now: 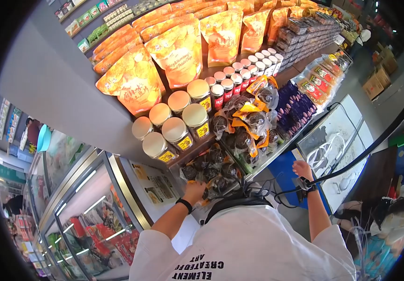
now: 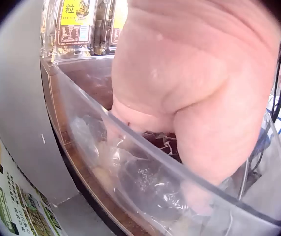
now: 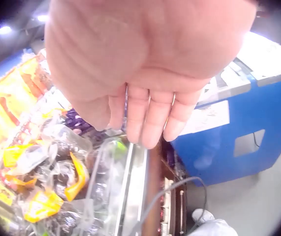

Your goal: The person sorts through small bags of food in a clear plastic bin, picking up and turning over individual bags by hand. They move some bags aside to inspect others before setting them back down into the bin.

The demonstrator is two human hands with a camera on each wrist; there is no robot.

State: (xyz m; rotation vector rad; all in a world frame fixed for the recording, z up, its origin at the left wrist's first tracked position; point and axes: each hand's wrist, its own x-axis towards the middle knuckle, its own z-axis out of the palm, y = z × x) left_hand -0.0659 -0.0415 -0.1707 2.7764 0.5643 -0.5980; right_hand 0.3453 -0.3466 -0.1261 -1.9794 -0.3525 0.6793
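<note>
My left hand (image 1: 195, 192) reaches into a clear-walled bin of dark, plastic-wrapped items (image 1: 210, 164) at the display's near end. In the left wrist view the hand (image 2: 184, 93) hangs over the bin's clear wall (image 2: 155, 150), among wrapped items (image 2: 152, 182); its fingertips are partly hidden, so a hold cannot be made out. My right hand (image 1: 303, 171) is raised beside the display, near the blue-sided stand (image 1: 281, 171). Seen from the right wrist, that hand (image 3: 147, 73) has its fingers extended and holds nothing, with orange-and-clear packets (image 3: 47, 172) below to the left.
Behind the bin stand silver-lidded jars (image 1: 176, 131) and orange chip bags (image 1: 176, 51). Dark cables (image 1: 258, 187) hang between my body and the display. A glass-fronted cooler (image 1: 94, 210) is on the left, and a white tabletop (image 1: 342, 154) with a coiled white cable on the right.
</note>
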